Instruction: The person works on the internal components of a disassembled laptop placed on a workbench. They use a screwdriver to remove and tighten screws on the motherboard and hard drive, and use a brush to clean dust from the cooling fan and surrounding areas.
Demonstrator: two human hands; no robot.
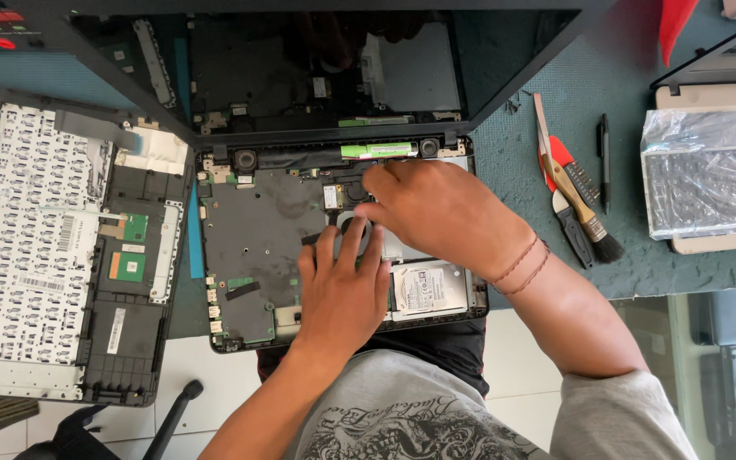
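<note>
Fingertips of the left hand [340, 285] lie spread and flat around a small round fan housing [353, 228] inside the opened laptop base [249, 230], gripping nothing. The right hand [436, 209] arches over from the other side, fingers curled down onto the same spot near the dark cooling assembly; whether they pinch anything, I cannot tell. A thin reddish cord bracelet [521, 266] circles that wrist.

The base sits at the near edge of a teal work mat [521, 145], its matte grey shield plate scuffed and dusty, a green-labelled strip [376, 150] along the hinge side and a silver rectangular hard drive [423, 290] at the near right corner. The screen lid [317, 68] stands open behind.

Left of the base lies the removed keyboard deck [53, 247], upside down, its white perforated backing showing. To the right rest a wooden-handled brush [585, 213] with dark bristles, a black pen [604, 162] and a foil-wrapped slab [709, 170].
</note>
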